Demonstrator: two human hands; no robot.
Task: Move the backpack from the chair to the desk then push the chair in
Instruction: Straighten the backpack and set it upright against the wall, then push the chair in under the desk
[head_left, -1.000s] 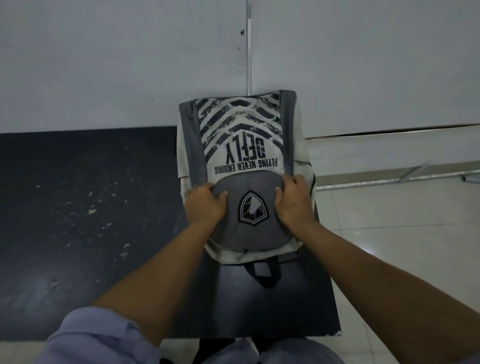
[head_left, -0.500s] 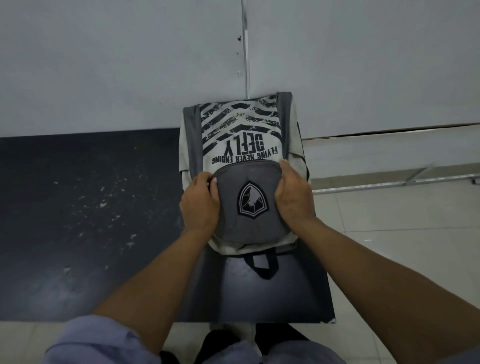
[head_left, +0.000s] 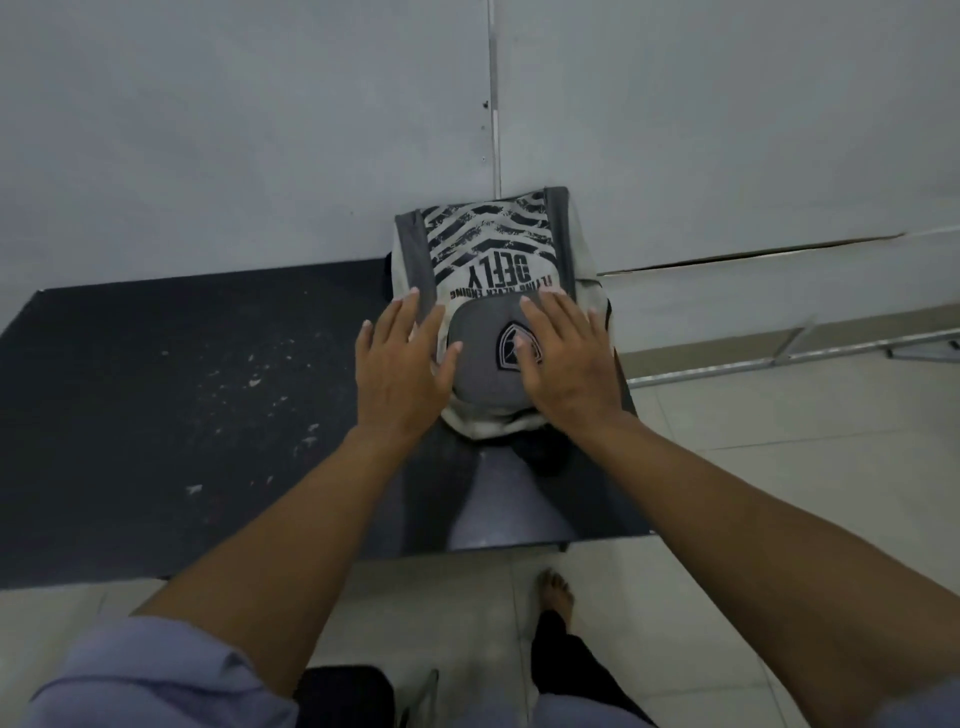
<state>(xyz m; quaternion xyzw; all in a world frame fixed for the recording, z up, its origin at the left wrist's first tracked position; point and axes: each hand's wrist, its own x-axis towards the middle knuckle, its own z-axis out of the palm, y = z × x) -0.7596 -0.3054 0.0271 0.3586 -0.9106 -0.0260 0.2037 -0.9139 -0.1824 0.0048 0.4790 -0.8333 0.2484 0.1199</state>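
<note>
The backpack (head_left: 498, 291) leans on the wall at the desk's (head_left: 182, 415) 2 o'clock corner, both hands (head_left: 402, 371) (head_left: 563, 358) splayed, gripping nothing; they should withdraw gently so it stays propped.

The person wears a pale lavender-blue short-sleeved shirt (head_left: 156, 675), its soft cloth sleeve ending above the elbow, leaving both forearms bare. Below are dark black trousers (head_left: 571, 670) and one bare foot (head_left: 557, 592) without shoe.
</note>
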